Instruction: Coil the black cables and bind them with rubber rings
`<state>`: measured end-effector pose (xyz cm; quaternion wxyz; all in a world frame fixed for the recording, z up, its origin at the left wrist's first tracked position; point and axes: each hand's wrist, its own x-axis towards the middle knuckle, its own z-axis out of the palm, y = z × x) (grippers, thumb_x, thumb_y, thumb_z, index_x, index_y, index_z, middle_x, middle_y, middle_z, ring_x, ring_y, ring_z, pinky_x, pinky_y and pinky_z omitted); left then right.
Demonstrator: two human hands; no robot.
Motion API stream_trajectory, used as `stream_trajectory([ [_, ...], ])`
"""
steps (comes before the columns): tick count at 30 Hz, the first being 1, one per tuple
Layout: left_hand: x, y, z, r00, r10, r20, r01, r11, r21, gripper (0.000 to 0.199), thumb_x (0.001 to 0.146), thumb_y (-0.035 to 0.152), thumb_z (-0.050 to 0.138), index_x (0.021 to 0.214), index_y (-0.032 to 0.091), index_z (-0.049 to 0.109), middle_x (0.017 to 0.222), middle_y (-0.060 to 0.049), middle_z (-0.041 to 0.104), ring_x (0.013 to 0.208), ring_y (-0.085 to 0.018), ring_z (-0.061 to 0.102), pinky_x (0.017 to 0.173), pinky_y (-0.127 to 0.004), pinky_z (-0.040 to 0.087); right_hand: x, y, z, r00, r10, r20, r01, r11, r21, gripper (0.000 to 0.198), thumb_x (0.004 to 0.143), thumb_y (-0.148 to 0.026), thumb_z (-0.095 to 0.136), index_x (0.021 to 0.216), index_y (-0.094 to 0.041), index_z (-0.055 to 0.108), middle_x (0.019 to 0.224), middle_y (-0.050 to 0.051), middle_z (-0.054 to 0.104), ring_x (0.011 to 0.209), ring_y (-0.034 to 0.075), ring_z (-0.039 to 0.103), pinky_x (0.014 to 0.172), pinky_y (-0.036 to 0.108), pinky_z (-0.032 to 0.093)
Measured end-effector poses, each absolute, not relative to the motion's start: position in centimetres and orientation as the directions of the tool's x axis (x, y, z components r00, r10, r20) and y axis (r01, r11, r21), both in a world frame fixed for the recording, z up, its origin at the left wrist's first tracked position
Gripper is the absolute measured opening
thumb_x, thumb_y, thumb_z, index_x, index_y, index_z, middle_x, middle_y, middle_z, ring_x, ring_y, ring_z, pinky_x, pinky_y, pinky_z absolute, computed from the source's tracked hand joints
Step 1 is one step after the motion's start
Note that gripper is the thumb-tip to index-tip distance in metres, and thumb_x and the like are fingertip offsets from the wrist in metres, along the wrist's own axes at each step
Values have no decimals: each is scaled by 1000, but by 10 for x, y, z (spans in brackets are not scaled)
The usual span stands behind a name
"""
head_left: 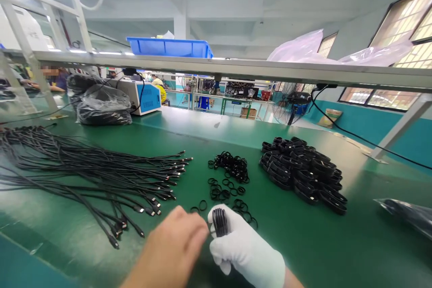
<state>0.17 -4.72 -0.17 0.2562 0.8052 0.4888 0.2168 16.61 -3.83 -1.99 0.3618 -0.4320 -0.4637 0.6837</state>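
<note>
A bundle of black cable (220, 222), wound into a tight coil, sits in my right hand (241, 245), which wears a white glove and is closed around it. Just left of the coil is my bare left hand (175, 243), slightly blurred, its fingers curled together; whatever they pinch is hidden. Small black rings (223, 194) lie loose beyond my hands, with a denser heap of rings (232, 165) behind them. Many straight black cables (111, 168) with metal-tipped plugs spread over the left of the green table (216, 137).
Coiled black cables (302, 171) are piled at right. A plastic bag (408, 216) lies at the right edge. At back left stand a filled clear bag (103, 103) and a blue-and-white box (148, 96). An overhead shelf (236, 65) carries a blue crate (168, 48).
</note>
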Motion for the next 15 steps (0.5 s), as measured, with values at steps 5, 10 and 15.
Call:
stream_trajectory([
  [5,11,-64,-10,502,858,112,732,-490,473,32,84,20,35,75,24,65,71,-4,65,68,-20,59,60,-27,39,177,-45,-12,-443,888,-125,-43,-160,-986,43,50,0,55,87,-20,50,61,-10,45,47,2,37,41,14,28],
  [10,5,-39,-2,467,867,-175,577,-148,803,25,80,21,42,62,20,60,64,0,64,65,-18,58,57,-25,39,178,-46,-22,-620,783,61,-463,-302,-834,53,50,-10,73,95,-21,47,71,-3,61,40,6,49,36,17,34],
  [15,12,-34,0,427,902,-56,22,52,998,11,72,23,62,80,17,58,72,1,63,65,-12,54,60,-21,42,174,-41,-32,-636,728,256,-623,-288,-727,44,62,-23,74,94,-23,43,57,-2,62,36,8,49,33,13,32],
])
